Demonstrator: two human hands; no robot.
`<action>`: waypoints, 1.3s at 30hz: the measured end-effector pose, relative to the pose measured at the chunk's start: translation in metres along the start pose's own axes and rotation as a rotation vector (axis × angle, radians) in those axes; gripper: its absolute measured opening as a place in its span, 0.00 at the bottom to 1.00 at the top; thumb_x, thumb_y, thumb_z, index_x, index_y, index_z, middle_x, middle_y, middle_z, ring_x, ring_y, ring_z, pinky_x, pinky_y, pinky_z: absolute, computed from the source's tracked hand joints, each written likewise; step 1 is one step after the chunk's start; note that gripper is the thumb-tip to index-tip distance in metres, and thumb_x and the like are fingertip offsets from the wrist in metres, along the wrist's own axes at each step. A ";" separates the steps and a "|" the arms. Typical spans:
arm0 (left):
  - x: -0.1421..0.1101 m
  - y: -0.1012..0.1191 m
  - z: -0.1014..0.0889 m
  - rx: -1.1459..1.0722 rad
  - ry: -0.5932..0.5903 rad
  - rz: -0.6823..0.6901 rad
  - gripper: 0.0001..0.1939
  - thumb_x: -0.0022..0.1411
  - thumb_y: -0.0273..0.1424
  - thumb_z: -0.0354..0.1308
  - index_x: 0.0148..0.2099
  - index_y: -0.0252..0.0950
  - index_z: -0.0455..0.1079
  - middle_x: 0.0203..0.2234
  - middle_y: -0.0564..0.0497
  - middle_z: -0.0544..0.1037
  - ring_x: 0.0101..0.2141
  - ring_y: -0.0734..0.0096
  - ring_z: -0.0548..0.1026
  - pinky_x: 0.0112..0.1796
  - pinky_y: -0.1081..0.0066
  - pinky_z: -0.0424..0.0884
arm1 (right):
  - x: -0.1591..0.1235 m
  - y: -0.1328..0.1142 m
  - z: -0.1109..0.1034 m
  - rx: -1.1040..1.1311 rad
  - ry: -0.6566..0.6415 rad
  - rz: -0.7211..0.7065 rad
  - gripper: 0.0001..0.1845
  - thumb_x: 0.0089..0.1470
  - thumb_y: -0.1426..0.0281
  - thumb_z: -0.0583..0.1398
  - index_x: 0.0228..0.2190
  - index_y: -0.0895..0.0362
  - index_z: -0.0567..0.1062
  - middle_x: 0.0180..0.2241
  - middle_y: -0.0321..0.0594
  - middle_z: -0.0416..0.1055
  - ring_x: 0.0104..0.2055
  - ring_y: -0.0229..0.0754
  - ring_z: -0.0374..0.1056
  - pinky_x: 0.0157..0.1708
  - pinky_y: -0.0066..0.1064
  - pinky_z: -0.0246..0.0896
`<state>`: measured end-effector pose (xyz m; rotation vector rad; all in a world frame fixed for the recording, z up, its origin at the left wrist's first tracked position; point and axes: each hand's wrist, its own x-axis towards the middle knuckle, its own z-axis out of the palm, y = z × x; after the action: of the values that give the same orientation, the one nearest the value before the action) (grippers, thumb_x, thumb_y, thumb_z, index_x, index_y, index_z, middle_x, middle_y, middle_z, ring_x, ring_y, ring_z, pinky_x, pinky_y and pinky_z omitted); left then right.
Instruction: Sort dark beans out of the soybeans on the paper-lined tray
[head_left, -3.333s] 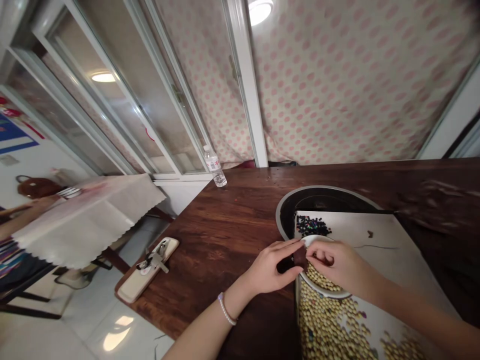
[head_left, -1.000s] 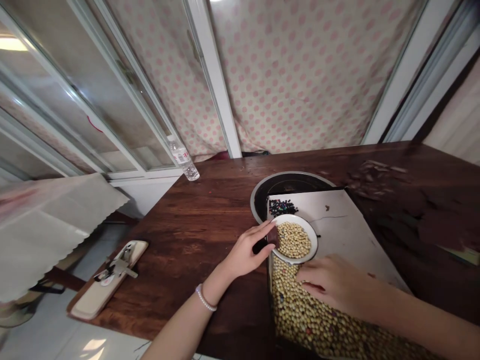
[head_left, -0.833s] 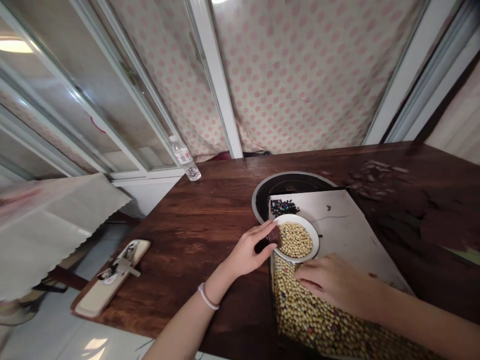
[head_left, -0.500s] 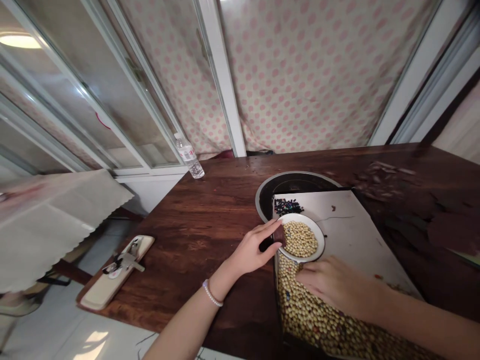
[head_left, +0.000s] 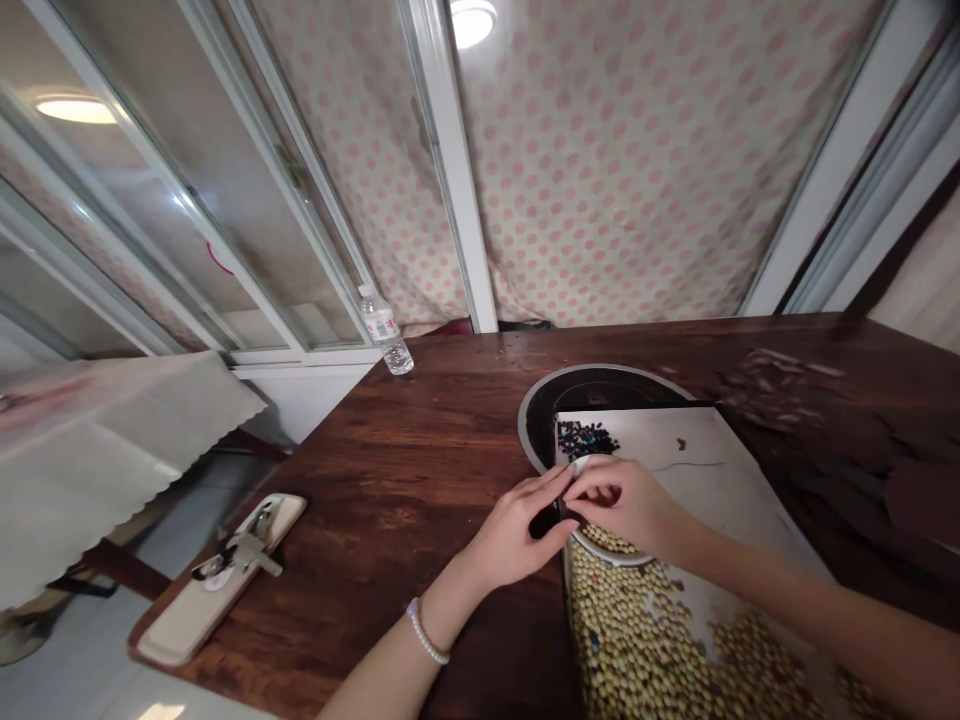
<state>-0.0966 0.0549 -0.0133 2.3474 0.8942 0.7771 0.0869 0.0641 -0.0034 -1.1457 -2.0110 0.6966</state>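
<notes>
A small white bowl (head_left: 622,557) with a dark rim holds pale yellow beans (head_left: 609,541). It stands at the left side of a shallow tray (head_left: 742,500) lined in white. My left hand (head_left: 514,535) grips the bowl's left edge between thumb and fingers, next to a small brown patch. Over the bowl is my right hand (head_left: 634,505), its thumb and fingertips pinched together. Whatever is in that pinch is hidden. More yellowish beans (head_left: 637,630) lie spread across the tray's near part. Dark beads or beans (head_left: 586,438), a few coloured, form a pile in its far left corner.
Under the tray's far end is a round black plate with a grey rim (head_left: 529,425). A water bottle (head_left: 387,335) stands at the table's far left. A beige board with a metal clamp (head_left: 225,580) lies at the left edge. Brown scraps (head_left: 787,385) are at right.
My right hand has moved from the beans in the tray up and left to over the bowl. My left hand stays at the bowl's edge. The whole view has shifted slightly.
</notes>
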 end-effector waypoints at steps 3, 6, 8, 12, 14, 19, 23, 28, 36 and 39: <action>0.000 -0.001 0.000 0.003 0.000 -0.003 0.28 0.60 0.32 0.54 0.61 0.38 0.54 0.58 0.45 0.60 0.57 0.60 0.61 0.55 0.58 0.61 | -0.003 0.003 0.002 -0.011 0.018 0.010 0.04 0.45 0.73 0.59 0.22 0.58 0.75 0.19 0.33 0.62 0.21 0.33 0.53 0.21 0.25 0.50; 0.000 -0.002 0.000 0.010 -0.002 0.000 0.27 0.60 0.32 0.54 0.61 0.39 0.54 0.58 0.45 0.61 0.57 0.60 0.61 0.55 0.58 0.61 | -0.004 0.003 0.001 -0.027 0.019 -0.005 0.06 0.45 0.74 0.58 0.19 0.57 0.72 0.17 0.31 0.57 0.21 0.32 0.52 0.21 0.26 0.49; 0.001 -0.002 0.000 0.018 -0.009 0.004 0.28 0.60 0.33 0.53 0.61 0.39 0.54 0.58 0.45 0.60 0.57 0.60 0.61 0.55 0.57 0.61 | -0.005 0.003 0.002 -0.036 0.017 -0.028 0.07 0.44 0.75 0.58 0.18 0.57 0.71 0.16 0.30 0.55 0.21 0.32 0.51 0.22 0.26 0.48; 0.001 0.001 -0.001 0.057 -0.030 -0.014 0.28 0.60 0.33 0.53 0.62 0.39 0.53 0.58 0.45 0.60 0.57 0.61 0.61 0.56 0.59 0.60 | -0.006 0.005 0.004 -0.042 0.014 -0.053 0.06 0.41 0.78 0.57 0.18 0.57 0.71 0.16 0.30 0.54 0.20 0.32 0.50 0.22 0.26 0.47; 0.001 0.003 -0.002 0.077 -0.038 -0.024 0.28 0.60 0.33 0.53 0.62 0.39 0.52 0.59 0.46 0.59 0.57 0.61 0.61 0.56 0.59 0.60 | -0.007 0.006 0.004 -0.043 0.030 -0.048 0.07 0.42 0.78 0.56 0.18 0.57 0.71 0.16 0.30 0.54 0.20 0.33 0.50 0.22 0.26 0.47; 0.002 0.005 -0.004 0.092 -0.053 -0.022 0.28 0.61 0.34 0.52 0.62 0.40 0.51 0.59 0.46 0.58 0.57 0.61 0.60 0.56 0.56 0.60 | -0.007 0.008 0.002 -0.030 -0.007 -0.067 0.07 0.42 0.77 0.58 0.18 0.56 0.71 0.15 0.29 0.53 0.19 0.32 0.50 0.21 0.26 0.47; 0.002 0.005 -0.004 0.093 -0.059 -0.027 0.28 0.62 0.35 0.52 0.62 0.40 0.51 0.59 0.46 0.58 0.57 0.61 0.60 0.56 0.57 0.60 | -0.007 0.007 0.001 -0.043 0.014 -0.057 0.08 0.43 0.77 0.56 0.17 0.56 0.70 0.16 0.30 0.52 0.20 0.33 0.49 0.21 0.26 0.47; 0.002 0.006 -0.005 0.099 -0.070 -0.017 0.28 0.62 0.35 0.52 0.63 0.40 0.50 0.59 0.45 0.57 0.58 0.61 0.59 0.56 0.57 0.60 | -0.006 0.007 0.003 -0.068 -0.003 -0.056 0.09 0.43 0.77 0.56 0.17 0.56 0.69 0.16 0.30 0.53 0.21 0.34 0.50 0.22 0.27 0.47; 0.001 0.007 -0.005 0.128 -0.098 -0.048 0.28 0.63 0.36 0.51 0.63 0.41 0.49 0.60 0.46 0.56 0.58 0.62 0.58 0.56 0.56 0.59 | -0.009 0.008 -0.008 -0.058 -0.104 -0.029 0.06 0.45 0.74 0.57 0.21 0.57 0.72 0.16 0.30 0.55 0.19 0.32 0.50 0.19 0.25 0.47; 0.001 0.006 -0.005 0.121 -0.090 -0.043 0.28 0.63 0.36 0.50 0.63 0.41 0.50 0.60 0.47 0.56 0.58 0.63 0.58 0.56 0.57 0.59 | -0.008 0.012 -0.024 -0.107 -0.057 0.025 0.06 0.46 0.74 0.56 0.22 0.58 0.73 0.19 0.33 0.59 0.21 0.33 0.53 0.22 0.27 0.48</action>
<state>-0.0969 0.0524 -0.0057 2.4376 0.9748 0.6109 0.1143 0.0654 -0.0003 -1.2274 -2.1062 0.6477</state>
